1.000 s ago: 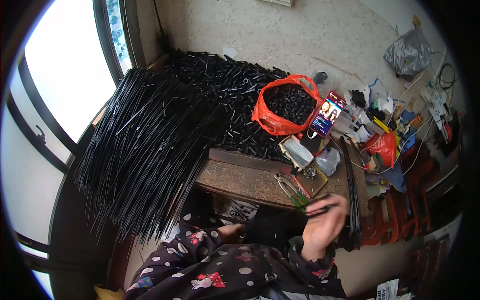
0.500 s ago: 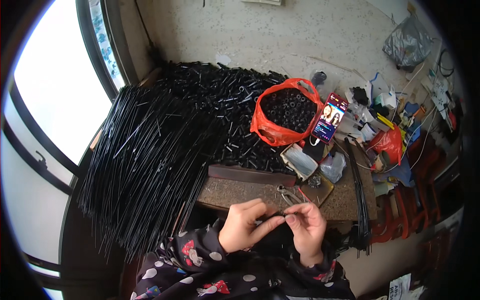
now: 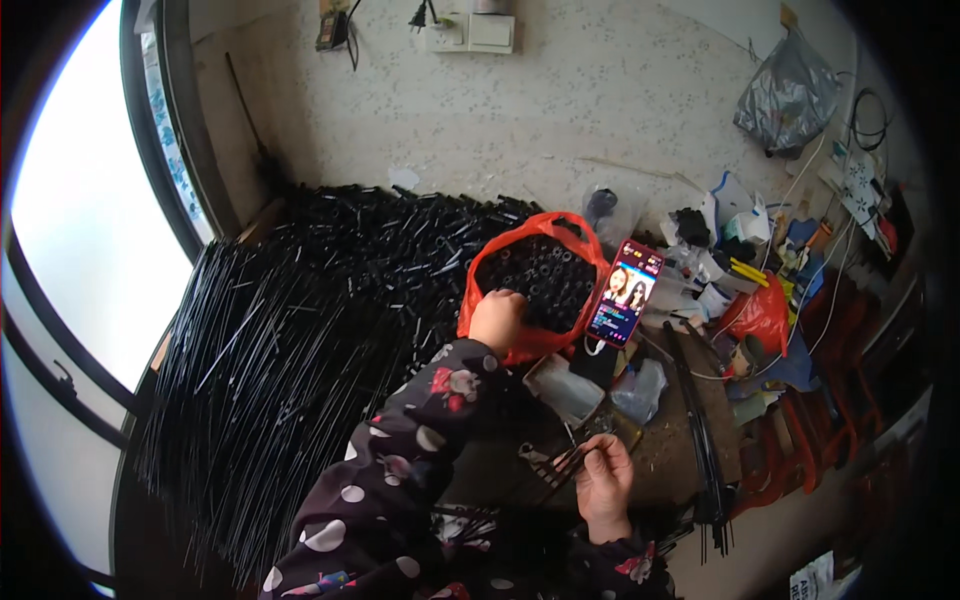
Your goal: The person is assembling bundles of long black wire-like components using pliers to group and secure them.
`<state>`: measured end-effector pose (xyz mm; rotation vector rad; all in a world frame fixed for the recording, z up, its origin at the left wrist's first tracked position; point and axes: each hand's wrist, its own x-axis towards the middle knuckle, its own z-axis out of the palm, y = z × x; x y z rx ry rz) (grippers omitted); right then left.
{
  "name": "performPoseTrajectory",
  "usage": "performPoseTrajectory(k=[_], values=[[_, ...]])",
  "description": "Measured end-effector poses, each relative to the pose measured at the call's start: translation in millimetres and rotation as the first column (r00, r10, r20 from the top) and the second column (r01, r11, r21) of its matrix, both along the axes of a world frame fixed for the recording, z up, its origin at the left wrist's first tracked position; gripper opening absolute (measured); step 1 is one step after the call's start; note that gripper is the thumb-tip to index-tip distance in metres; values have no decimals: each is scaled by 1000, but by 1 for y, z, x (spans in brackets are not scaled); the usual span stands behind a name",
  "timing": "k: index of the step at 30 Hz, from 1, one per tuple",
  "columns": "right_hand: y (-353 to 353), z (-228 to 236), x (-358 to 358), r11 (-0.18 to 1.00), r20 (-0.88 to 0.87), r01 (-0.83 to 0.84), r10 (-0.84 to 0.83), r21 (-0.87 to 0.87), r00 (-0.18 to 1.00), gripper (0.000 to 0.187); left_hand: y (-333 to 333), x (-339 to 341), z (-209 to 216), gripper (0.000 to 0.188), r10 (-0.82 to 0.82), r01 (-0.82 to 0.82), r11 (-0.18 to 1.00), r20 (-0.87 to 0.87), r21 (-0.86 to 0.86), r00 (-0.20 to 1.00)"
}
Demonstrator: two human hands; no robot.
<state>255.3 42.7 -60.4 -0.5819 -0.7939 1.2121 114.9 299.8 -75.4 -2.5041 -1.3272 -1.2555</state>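
My left hand (image 3: 497, 318) reaches over the near left rim of a red plastic bag (image 3: 470, 290). Its fingertips dip among the small black ring-ended pieces (image 3: 545, 275) inside, so what they touch is hidden. Lower down, my right hand (image 3: 605, 488) is closed in a pinch, thumb against fingers. Thin dark rods (image 3: 553, 482) run from its fingertips toward my lap, partly blurred. Just beyond that hand, pliers (image 3: 535, 455) lie on the bench.
Long black rods (image 3: 250, 370) heap up on the left, with short black tubes (image 3: 390, 240) behind them. A lit phone (image 3: 625, 295) leans beside the bag, near a box (image 3: 566, 388) and a clear plastic bag (image 3: 640, 390). More rods (image 3: 700, 430) lie at right, beside clutter and cables.
My hands were together over the bench's front edge; my left hand has moved forward to the red bag. The right stays near the edge, pinching. The view has tilted up, showing more wall.
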Motion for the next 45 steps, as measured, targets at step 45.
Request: performPoseTrajectory(k=[45], values=[[-66,42,-89,925,71,-378,375,26,924,18,-283,-111,63,10,-31,987,106,992,123,-120]])
